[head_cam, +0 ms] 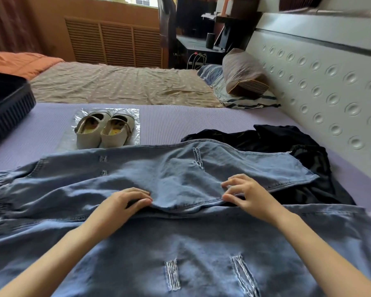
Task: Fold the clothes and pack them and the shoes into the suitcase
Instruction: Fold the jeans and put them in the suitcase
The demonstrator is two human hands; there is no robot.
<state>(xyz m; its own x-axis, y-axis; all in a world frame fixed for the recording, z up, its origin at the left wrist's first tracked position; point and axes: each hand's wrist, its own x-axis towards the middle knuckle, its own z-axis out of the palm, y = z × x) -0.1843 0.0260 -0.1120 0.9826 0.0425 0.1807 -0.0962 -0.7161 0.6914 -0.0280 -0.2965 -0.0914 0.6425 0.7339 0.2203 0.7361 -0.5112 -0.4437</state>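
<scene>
While the ripped jeans (169, 239) lie spread across the whole lower half of the frame, both hands work at a raised fold of denim near the centre. The left hand (126, 202) has its fingers curled down over the stitched edge of that fold, gripping it. The right hand (244, 194), just to the right of centre, pinches the same edge between thumb and fingertips, the other fingers bent above the cloth. One leg of the jeans runs off toward the right and lies over part of a crumpled black garment (298, 142), which sits at the middle right beside the dimpled white headboard (321, 82).

Left of centre, just beyond the denim, a pair of beige flat shoes (105, 129) stands side by side on a clear plastic sheet (135, 116), heels toward me. All of this rests on a lilac ribbed mat (180, 123). At the left edge a dark ribbed suitcase (7, 103) juts into view, well apart from the hands. A striped pillow (242, 76) leans on the headboard at the upper right.
</scene>
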